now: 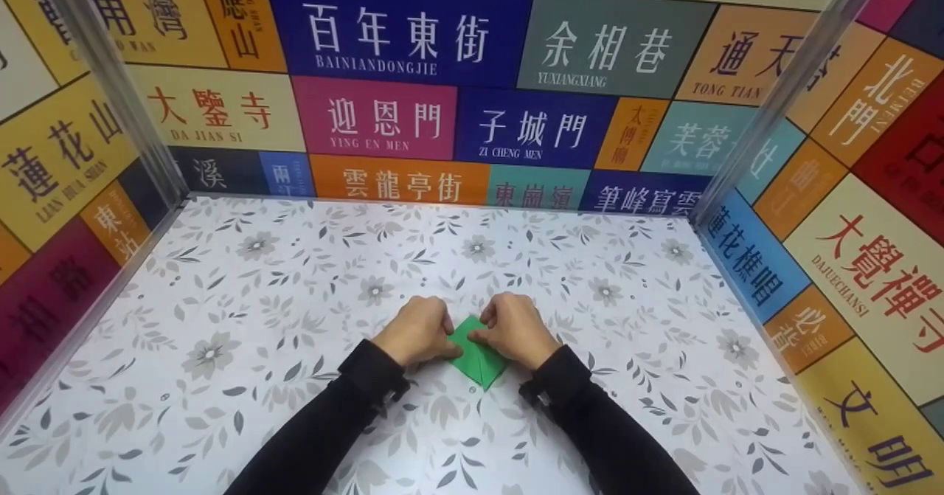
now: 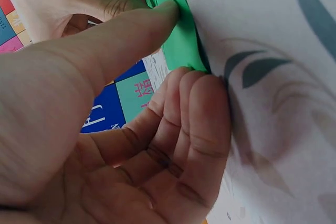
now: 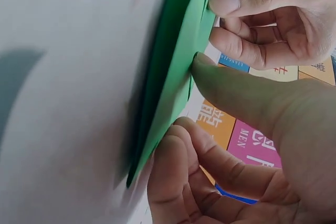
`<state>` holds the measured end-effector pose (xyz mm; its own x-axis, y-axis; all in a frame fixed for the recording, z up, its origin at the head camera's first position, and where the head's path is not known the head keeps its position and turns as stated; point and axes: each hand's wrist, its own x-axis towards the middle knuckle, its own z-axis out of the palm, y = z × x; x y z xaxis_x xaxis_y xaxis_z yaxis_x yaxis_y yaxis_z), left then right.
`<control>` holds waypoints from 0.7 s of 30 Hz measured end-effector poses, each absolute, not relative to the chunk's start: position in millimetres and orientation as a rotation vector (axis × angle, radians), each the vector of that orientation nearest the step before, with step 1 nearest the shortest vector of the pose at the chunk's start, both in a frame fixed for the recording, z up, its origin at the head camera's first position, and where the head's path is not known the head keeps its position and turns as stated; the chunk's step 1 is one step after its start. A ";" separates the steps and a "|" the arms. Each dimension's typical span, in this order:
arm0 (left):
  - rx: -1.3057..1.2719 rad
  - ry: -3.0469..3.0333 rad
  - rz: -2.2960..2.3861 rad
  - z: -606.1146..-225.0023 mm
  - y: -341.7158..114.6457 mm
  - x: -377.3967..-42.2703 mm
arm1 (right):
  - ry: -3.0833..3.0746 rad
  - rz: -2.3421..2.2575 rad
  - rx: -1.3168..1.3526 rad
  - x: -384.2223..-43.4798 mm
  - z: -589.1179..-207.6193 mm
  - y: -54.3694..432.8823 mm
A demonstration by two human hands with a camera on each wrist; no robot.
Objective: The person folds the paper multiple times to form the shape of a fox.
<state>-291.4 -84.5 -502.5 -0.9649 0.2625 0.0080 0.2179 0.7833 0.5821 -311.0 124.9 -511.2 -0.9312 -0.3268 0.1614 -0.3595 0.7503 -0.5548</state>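
A small piece of green folded paper lies on the table between both hands, its pointed corner facing me and crease lines running toward that corner. My left hand holds its left side: in the left wrist view the thumb lies on the paper while curled fingers meet its edge. From the other side my right hand pinches it. The right wrist view shows that thumb pressing the upper face of the layered paper, fingertips at the edge below. Both hands cover parts of the paper's sides.
A white cloth with grey flowers and leaves covers the table. Colourful panels with Chinese lettering form a back wall, a left wall and a right wall. Clear strips run up the corners.
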 end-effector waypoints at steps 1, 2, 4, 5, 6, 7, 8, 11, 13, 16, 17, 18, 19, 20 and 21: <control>0.397 2.900 0.936 -502.7 -84.8 -291.1 | -2.899 0.928 0.550 -311.5 -511.1 124.1; 0.398 2.901 0.938 -502.9 -85.0 -290.8 | -2.912 0.921 0.532 -312.1 -510.9 123.3; 0.398 2.902 0.938 -503.1 -85.1 -290.5 | -2.939 0.916 0.493 -313.0 -510.6 122.3; 0.401 2.901 0.939 -503.3 -85.1 -290.4 | -2.952 0.916 0.477 -313.5 -510.5 122.2; 0.403 2.899 0.940 -503.2 -85.1 -290.4 | -2.961 0.917 0.464 -313.9 -510.4 122.1; 0.405 2.896 0.943 -503.2 -84.9 -290.3 | -2.969 0.920 0.454 -314.3 -510.5 122.3; 0.408 2.894 0.944 -503.2 -84.8 -290.3 | -2.975 0.923 0.448 -314.6 -510.6 122.5; 0.408 2.888 0.944 -503.4 -84.7 -290.4 | -2.988 0.943 0.445 -315.3 -511.1 123.2; 0.401 2.888 0.941 -503.2 -84.7 -290.4 | -2.985 0.952 0.448 -315.7 -511.5 123.3; 0.397 2.890 0.941 -503.0 -84.8 -290.6 | -2.975 0.963 0.455 -316.0 -511.4 123.2; 0.396 2.890 0.940 -502.9 -84.9 -290.7 | -2.973 0.964 0.455 -316.1 -511.3 123.2; 0.395 2.889 0.942 -503.0 -85.0 -290.7 | -2.972 0.965 0.456 -316.2 -511.3 123.2; 0.396 2.890 0.944 -503.1 -85.1 -290.8 | -2.971 0.966 0.457 -316.3 -511.2 123.2; 0.395 2.889 0.945 -503.3 -85.1 -290.8 | -2.972 0.968 0.456 -316.3 -511.3 123.2; 0.393 2.887 0.946 -503.4 -85.3 -290.7 | -2.973 0.971 0.456 -316.3 -511.2 123.3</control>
